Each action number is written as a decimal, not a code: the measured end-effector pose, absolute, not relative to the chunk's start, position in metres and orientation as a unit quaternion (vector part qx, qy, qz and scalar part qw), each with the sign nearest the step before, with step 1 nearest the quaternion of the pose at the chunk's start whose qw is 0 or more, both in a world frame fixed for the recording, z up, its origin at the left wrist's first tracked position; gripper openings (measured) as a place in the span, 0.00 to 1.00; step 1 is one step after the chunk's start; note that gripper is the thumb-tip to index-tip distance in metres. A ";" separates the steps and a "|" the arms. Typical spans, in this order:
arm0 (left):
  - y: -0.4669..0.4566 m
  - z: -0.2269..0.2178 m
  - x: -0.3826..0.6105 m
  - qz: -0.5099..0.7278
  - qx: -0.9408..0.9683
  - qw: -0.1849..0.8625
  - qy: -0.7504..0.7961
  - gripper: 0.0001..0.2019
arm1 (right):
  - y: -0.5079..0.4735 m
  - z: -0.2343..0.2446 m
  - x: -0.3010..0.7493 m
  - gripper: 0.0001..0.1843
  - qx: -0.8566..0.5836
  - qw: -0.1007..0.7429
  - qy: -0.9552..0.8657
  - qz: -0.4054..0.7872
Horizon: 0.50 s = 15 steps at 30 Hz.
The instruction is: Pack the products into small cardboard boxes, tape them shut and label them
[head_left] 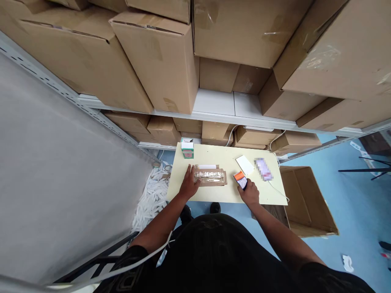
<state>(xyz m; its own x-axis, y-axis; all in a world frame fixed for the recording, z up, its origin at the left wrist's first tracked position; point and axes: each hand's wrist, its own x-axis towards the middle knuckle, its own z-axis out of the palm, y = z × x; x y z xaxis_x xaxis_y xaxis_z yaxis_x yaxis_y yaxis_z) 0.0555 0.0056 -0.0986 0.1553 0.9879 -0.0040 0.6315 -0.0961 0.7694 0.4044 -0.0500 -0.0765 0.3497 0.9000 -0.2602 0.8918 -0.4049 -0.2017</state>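
Note:
A flat brown cardboard package (pixel 210 177) with shiny clear tape across it lies on the pale yellow table (pixel 210 196). My left hand (pixel 188 185) rests at its left end, fingers stretched apart along the edge and thumb touching the near corner. A strip with a white label (pixel 207 166) shows at the package's far side. In my right hand (pixel 250 192) is a dark-edged phone (pixel 240 179), its face orange above and white below, held just over the table to the right of the package. Fingers wrap around the phone's right side.
A small green and white box (pixel 187 148) stands at the table's back left. To the right lie a white card-like piece (pixel 244 165), a blurred purple item (pixel 264 169) and a white cable (pixel 278 191). Cardboard boxes (pixel 165 61) fill shelves behind; an open carton (pixel 308 199) sits right.

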 end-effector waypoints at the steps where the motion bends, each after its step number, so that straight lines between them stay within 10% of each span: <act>1: 0.004 -0.098 0.055 0.263 0.664 0.339 0.612 0.39 | -0.054 -0.081 0.402 0.37 -0.819 0.020 -0.559 0.130; 10: -0.006 -0.085 0.051 0.221 0.617 0.455 0.603 0.30 | -0.028 -0.091 0.419 0.41 -0.838 0.075 -0.421 0.337; 15: -0.008 -0.087 0.054 0.223 0.581 0.472 0.624 0.32 | -0.007 -0.100 0.445 0.25 -0.806 0.065 -0.373 0.454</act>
<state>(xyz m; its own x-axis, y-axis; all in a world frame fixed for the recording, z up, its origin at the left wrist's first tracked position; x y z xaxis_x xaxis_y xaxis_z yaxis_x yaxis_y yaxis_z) 0.0540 -0.0078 -0.0870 0.1208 0.9358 -0.3313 0.5148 0.2263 0.8269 0.4448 -0.0067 -0.1003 0.3089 0.6611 -0.6837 0.5435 -0.7126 -0.4436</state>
